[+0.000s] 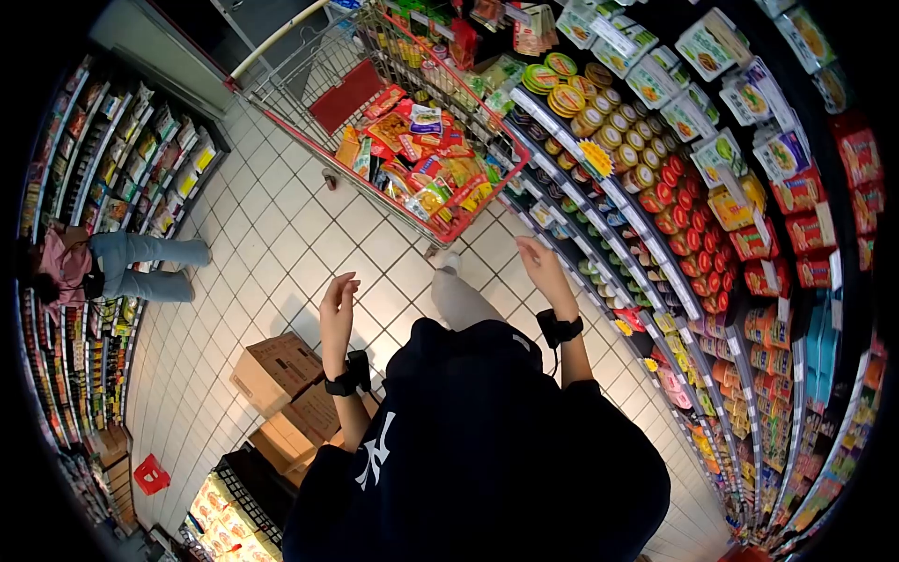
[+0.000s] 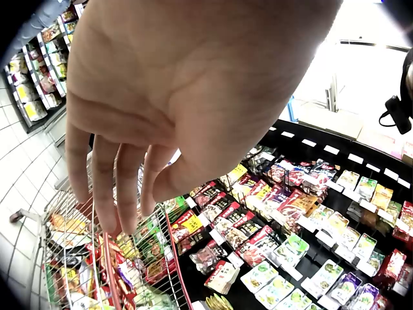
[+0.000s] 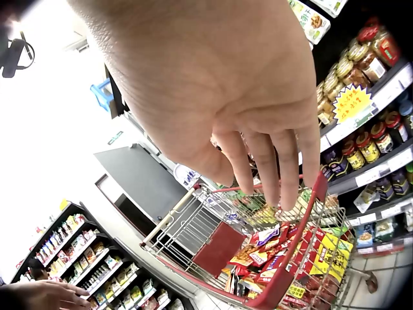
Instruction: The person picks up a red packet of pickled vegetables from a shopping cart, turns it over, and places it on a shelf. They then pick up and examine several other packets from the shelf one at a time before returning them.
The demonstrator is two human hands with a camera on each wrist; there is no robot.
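Pausing between picks, I judge, with the red-rimmed wire shopping cart (image 1: 346,94) at your 12 o'clock
Your left hand (image 1: 337,298) and right hand (image 1: 543,260) are raised, fingers loose and empty; the next move calls for choosing something to grasp

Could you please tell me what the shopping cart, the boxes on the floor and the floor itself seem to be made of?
The shopping cart looks like grey metal wire, judging by its thin open grid, and its glossy red rim is probably plastic. The boxes look like matt brown cardboard with sharp folded edges. The floor seems to be glazed white tile, with square joints and a slight sheen.
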